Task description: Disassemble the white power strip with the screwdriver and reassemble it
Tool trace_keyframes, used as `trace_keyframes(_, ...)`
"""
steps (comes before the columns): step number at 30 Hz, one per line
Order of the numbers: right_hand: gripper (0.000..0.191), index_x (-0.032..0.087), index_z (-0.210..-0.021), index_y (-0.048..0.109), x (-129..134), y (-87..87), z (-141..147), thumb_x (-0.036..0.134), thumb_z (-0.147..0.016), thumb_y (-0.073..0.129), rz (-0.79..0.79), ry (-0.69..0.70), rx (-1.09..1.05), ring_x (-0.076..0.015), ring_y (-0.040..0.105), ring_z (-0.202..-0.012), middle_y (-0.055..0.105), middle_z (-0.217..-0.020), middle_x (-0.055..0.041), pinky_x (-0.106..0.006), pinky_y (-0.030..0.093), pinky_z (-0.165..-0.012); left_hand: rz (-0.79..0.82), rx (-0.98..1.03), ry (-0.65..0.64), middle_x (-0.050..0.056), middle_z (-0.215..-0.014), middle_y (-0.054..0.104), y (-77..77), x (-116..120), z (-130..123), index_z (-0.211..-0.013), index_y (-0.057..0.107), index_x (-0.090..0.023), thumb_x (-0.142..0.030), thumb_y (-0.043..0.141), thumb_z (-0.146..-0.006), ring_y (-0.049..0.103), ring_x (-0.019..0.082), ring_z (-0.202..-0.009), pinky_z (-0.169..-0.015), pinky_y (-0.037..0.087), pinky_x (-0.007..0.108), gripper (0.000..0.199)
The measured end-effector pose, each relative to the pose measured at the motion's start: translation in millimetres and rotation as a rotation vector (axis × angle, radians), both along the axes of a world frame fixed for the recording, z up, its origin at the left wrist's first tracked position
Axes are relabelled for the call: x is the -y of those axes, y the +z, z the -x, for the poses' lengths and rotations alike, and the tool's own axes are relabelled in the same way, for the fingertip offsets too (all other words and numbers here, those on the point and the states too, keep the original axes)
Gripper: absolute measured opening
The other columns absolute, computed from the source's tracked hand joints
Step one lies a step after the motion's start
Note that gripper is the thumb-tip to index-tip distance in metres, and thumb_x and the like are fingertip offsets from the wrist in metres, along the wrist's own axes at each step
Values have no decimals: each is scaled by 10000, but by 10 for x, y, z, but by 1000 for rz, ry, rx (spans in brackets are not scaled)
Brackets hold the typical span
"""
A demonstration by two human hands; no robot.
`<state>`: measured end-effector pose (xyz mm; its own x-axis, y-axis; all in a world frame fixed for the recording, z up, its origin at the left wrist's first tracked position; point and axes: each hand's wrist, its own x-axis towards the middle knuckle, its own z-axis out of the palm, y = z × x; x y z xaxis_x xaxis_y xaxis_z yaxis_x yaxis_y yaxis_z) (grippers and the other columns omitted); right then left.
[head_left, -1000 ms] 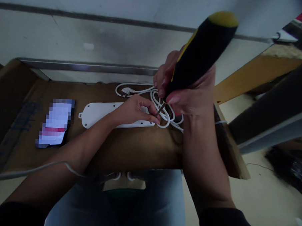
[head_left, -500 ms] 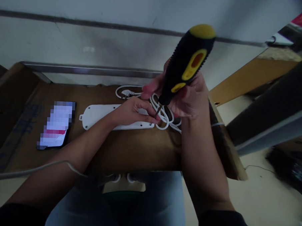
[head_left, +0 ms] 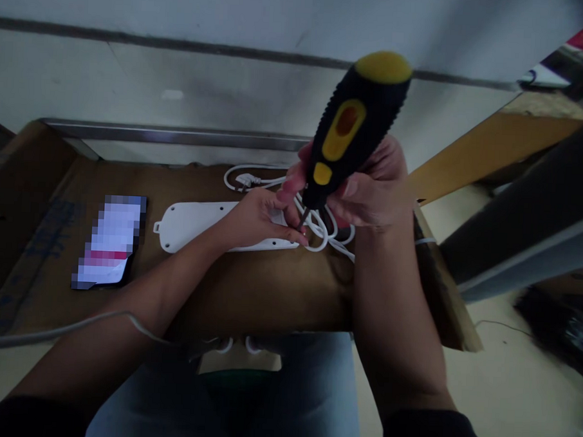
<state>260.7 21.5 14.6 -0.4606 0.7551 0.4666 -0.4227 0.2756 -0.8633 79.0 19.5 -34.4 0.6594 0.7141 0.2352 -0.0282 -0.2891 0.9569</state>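
Observation:
My right hand [head_left: 370,190] is shut around a screwdriver [head_left: 356,125] with a black and yellow handle, held nearly upright. Its thin metal shaft points down to the white power strip [head_left: 189,225], which lies with its back facing up. My left hand [head_left: 257,220] grips the strip's far end, and the tip meets the strip beside my fingertips. The exact contact point is hidden. A looped white cord [head_left: 320,236] lies against the strip, leading to a white plug [head_left: 245,180] behind it.
A phone [head_left: 109,243] with a pixelated screen lies left on the brown cardboard [head_left: 269,295] under the strip. A metal bar [head_left: 174,136] and wall stand behind. A wooden board [head_left: 488,150] and a dark beam [head_left: 528,203] sit at right. A thin cable [head_left: 59,327] crosses below my left forearm.
The screwdriver handle has swung from leaning right to nearly upright, turning in my right hand. Its tip stays near the same spot on the strip. My left hand holds its place.

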Motion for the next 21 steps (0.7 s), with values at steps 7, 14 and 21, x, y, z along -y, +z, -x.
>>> trace_keyframes(7, 462, 227, -915, 759, -41, 97, 79, 313, -533, 1004, -161, -111, -124, -98, 567, -638, 640, -738, 54, -240, 586, -712, -41, 14, 37, 45, -737, 766, 41, 39, -42, -692, 744, -144, -382, 957, -706, 695, 154, -719, -736, 548, 279, 320)
trace_keyframes(14, 375, 167, -972, 708, -47, -44, -55, 372, -711, 883, -38, -16, -139, -127, 690, -717, 723, -800, 0, -220, 573, -628, -161, 6, 38, 55, -864, 812, 61, 58, -9, -844, 807, -172, -408, 899, -799, 749, 178, -844, -842, 576, 289, 257)
trace_keyframes(21, 591, 210, -1059, 713, -77, 28, 4, 461, -586, 963, -5, -88, -125, -140, 697, -822, 736, -941, 12, -277, 615, -771, -135, -3, 5, 58, -946, 839, 130, 60, 57, -935, 846, -200, -369, 829, -888, 785, 186, -903, -873, 602, 271, 177)
